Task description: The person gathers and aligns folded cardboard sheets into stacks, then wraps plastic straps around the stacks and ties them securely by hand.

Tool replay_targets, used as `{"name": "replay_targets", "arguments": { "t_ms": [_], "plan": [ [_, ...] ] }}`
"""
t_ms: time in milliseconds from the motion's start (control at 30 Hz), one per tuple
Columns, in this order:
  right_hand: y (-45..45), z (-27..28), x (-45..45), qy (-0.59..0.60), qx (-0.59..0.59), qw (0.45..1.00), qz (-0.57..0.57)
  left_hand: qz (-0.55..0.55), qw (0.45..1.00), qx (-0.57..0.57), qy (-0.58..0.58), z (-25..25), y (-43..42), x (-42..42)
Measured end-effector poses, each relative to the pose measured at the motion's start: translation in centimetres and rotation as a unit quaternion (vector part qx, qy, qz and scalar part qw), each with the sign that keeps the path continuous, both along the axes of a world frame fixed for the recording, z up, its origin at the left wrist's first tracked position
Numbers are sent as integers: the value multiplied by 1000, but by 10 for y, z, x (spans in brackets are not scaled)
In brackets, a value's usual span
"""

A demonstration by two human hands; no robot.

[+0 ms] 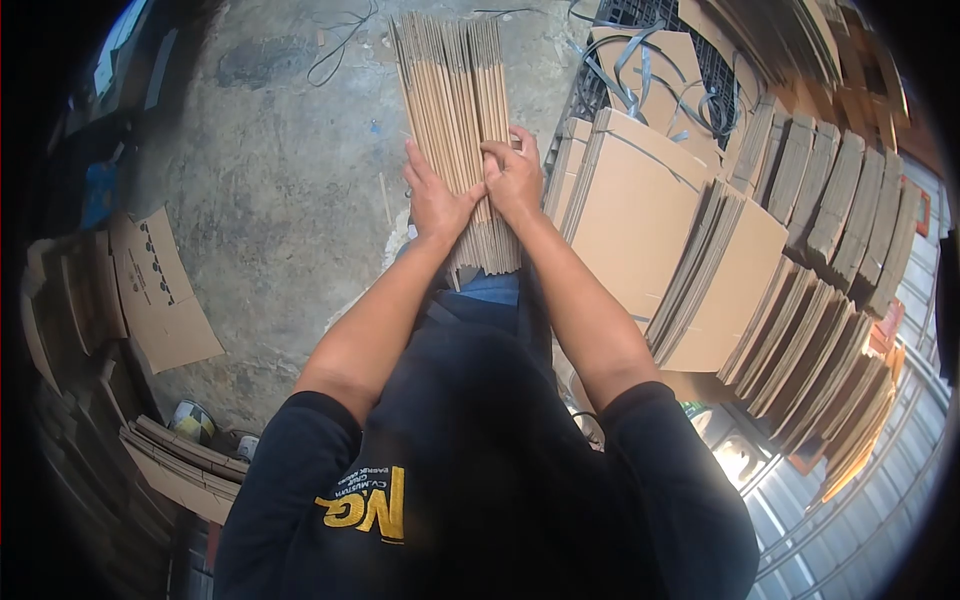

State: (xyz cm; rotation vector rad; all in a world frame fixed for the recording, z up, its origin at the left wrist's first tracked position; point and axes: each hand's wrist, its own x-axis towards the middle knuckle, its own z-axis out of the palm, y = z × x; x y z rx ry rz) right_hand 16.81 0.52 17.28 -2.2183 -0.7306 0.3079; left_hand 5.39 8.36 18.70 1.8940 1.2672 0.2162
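A thick stack of flat cardboard pieces [450,110] stands edge-up in front of my body, its many thin edges facing me and its far end fanned a little. A dark gap runs through the stack toward its right side. My left hand [440,200] grips the stack's left side, thumb pointing inward across the edges. On the right side, my right hand [515,175] wraps round the stack with bent fingers. Both thumbs come close together near the middle. The near end of the stack lies above my lap.
Bundled cardboard stacks [640,210] fill the right side. Blue-grey strapping [640,75] lies loose at the upper right. At left are a printed cardboard sheet [165,290], more cardboard [180,470] and a paint can [193,422] on the concrete floor [270,200].
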Motion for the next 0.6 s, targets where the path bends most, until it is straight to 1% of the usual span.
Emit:
{"name": "replay_targets", "arguments": {
  "t_ms": [100,300,400,500,600],
  "plan": [
    [1,1,0,20,-4,1000,-2,3,1000,13,-14,-3,-1,0],
    [6,11,-2,12,-28,1000,0,-1,1000,15,-16,-6,-2,-1],
    [8,12,-4,-21,-20,1000,3,-11,1000,0,-10,-6,-1,-3],
    [9,10,-8,-41,-24,998,28,-18,999,19,-32,-10,0,-4],
    [9,7,-9,-50,-18,998,19,-16,999,5,-33,-10,-1,-4]
  ]
}}
